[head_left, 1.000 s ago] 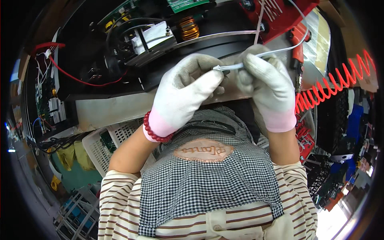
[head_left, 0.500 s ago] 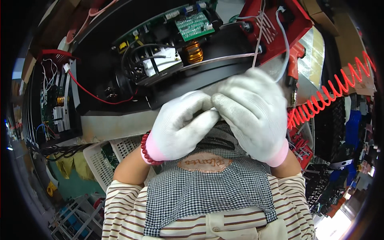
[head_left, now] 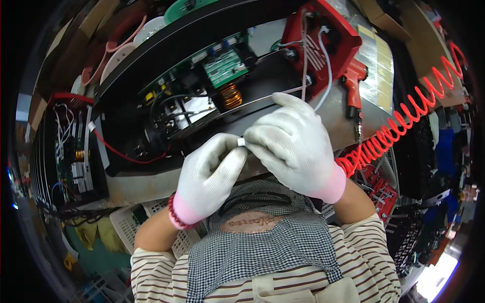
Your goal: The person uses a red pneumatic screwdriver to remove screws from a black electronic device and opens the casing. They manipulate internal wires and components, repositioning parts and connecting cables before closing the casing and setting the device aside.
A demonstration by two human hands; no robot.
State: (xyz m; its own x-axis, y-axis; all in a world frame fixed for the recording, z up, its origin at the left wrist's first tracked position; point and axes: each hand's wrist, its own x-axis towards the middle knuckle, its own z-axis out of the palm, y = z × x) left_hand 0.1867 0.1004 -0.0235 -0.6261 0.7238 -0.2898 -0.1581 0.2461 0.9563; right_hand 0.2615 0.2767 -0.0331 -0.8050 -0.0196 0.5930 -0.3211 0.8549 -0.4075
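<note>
Head view: a worker's gloved left hand is pinching a small white connector between thumb and forefinger near the table's front edge. The gloved right hand is meeting it, fingers bunched close, their exact grip hidden; both are seemingly steadying so small a piece. Behind, an open black chassis is lying lengthwise, leaving its green circuit board exposed, while a red air tool is resting toward the right end, presumably for easy reach.

White piece (pink-cuffed white gloves)
</note>
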